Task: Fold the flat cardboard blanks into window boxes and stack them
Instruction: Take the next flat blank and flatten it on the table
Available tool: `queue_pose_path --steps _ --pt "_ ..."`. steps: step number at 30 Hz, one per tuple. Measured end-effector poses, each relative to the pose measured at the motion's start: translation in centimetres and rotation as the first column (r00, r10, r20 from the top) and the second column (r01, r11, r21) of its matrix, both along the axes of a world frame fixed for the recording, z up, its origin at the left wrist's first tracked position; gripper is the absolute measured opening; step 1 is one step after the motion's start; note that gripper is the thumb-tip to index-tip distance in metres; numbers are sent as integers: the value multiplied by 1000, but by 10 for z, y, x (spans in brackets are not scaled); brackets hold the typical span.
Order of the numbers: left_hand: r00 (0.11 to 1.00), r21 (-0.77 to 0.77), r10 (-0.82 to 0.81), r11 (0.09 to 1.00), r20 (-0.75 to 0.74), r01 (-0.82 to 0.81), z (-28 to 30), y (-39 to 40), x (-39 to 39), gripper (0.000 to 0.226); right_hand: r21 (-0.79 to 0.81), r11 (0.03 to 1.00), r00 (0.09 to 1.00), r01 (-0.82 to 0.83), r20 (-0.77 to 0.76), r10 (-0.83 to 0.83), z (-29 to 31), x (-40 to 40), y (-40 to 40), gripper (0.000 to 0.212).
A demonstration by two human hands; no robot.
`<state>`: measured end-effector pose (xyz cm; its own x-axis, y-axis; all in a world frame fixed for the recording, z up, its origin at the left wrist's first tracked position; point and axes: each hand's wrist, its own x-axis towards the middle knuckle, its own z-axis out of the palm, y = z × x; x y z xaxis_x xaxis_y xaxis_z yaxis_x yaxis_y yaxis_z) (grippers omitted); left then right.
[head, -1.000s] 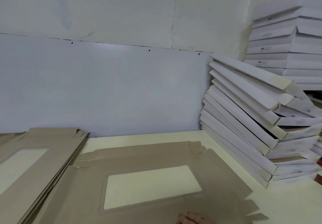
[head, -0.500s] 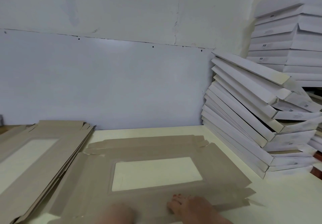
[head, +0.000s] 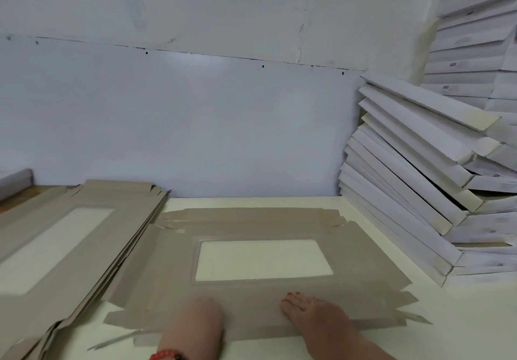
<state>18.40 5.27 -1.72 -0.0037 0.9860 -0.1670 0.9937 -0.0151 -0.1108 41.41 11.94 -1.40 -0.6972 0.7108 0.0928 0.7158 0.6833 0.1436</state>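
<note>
A flat blank is pressed onto the table by the flat-fingered right hand; the blurred left hand's grip cannot be told.

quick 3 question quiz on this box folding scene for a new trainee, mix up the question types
1. True or false: the flat blank under the hands is already folded into a box.
2. Where does the pile of spare blanks lie? A) left of the flat blank B) on the white boxes C) against the far wall, upright
3. Fill in: the right hand rests flat on the blank's ___ edge.

Key: 1 false. 2 A. 3 near. The left hand is too blurred to quiz; finished white boxes lean at the right.
</note>
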Motion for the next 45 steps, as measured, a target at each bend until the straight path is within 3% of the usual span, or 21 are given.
queue_pose_path --steps 4,9,18,23,27,31,35,38,39,41,43,45 --pt "999 0 -11 1000 -45 11 10 -3 -7 39 -100 994 999 45 23 -43 16 6 5 31" --pt "996 -57 -16 998 -91 11 38 17 -23 34 -217 972 993 86 102 -65 37 14 33 41" --pt "993 -156 -3 988 119 21 52 63 -43 15 -397 914 989 85 141 -31 54 -1 82 30" --pt "984 -44 37 999 177 -29 42 68 -46 20 -365 921 985 138 148 -89 43 -5 94 44" --pt "983 75 62 994 171 -76 28 67 -45 38 -221 967 984 124 154 -91 27 -4 100 67" --pt "978 191 64 976 200 -103 7 68 -44 51 -149 978 989 145 43 -140 8 -10 97 56" --pt "969 403 49 903 242 -147 -6 63 -33 59 -45 982 967 185 -170 -190 -11 -23 83 48" --pt "981 532 -123 846 153 23 -11 61 -19 48 85 994 907 66 -419 -24 -18 -41 65 37" --pt "973 484 -150 874 176 48 -14 62 -14 39 80 997 878 -22 -475 58 -20 -48 59 33" --pt "969 392 -144 918 203 54 -24 67 -5 35 -65 984 859 -166 -500 111 -21 -67 48 34" --pt "962 326 -110 945 250 23 -33 70 -6 43 -210 961 890 -181 -451 69 -26 -81 41 45" --pt "960 301 -117 953 253 36 -39 69 -11 48 -222 966 962 -131 -265 69 -32 -83 41 57"
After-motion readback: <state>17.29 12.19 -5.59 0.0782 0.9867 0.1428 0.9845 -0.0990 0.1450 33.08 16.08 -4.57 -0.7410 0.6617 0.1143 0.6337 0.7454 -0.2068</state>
